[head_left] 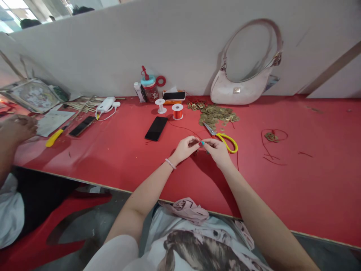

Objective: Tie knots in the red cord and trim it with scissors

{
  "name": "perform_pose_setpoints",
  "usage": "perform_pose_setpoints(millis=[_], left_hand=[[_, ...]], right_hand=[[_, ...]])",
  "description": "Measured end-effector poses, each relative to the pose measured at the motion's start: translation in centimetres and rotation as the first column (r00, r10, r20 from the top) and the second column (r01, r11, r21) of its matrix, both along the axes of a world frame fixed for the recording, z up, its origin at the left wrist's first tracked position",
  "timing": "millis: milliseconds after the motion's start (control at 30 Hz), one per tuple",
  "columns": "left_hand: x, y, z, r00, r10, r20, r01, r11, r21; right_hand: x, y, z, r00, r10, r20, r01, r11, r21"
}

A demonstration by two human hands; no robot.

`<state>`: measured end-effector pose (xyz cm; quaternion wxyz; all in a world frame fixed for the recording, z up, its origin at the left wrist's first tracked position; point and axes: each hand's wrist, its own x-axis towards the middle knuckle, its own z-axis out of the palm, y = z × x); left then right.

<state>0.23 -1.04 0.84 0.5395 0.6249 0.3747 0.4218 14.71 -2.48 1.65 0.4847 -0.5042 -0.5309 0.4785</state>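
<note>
My left hand (186, 148) and my right hand (216, 149) meet over the red table (113, 150), fingertips pinched together on something small at a thin red thread (183, 128). That thread runs back to an orange-red spool (177, 111). What the fingers pinch is too small to name. Yellow-handled scissors (225, 140) lie just behind my right hand. A pile of brass coins (216, 113) sits beyond them.
A black phone (156, 128) and an empty white spool (161, 105) lie left of the spool. A pale handbag (245, 84) leans on the back wall. A knotted coin piece with red cord (272, 136) lies right. Another person's hand (17, 130) works at far left.
</note>
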Motion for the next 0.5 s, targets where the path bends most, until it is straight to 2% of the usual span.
perform_pose_setpoints(millis=[233, 333, 433, 500], left_hand=[[0.3, -0.1, -0.1, 0.989, 0.112, -0.094, -0.109, 0.993, 0.038], [0.3, 0.0, -0.3, 0.985, 0.110, -0.135, -0.102, 0.993, 0.067], [-0.5, 0.4, -0.2, 0.970, 0.082, -0.227, -0.050, 0.988, 0.145], [-1.7, 1.1, 0.2, 0.925, 0.163, -0.343, -0.077, 0.965, 0.250]], right_hand=[[0.3, 0.2, -0.6, 0.994, 0.016, 0.107, -0.022, 0.999, 0.049], [0.3, 0.2, -0.8, 0.991, 0.032, 0.127, -0.037, 0.999, 0.032], [0.2, 0.2, -0.8, 0.990, 0.010, 0.139, -0.012, 1.000, 0.016], [0.2, 0.2, -1.0, 0.990, -0.029, 0.135, 0.027, 0.999, 0.019]])
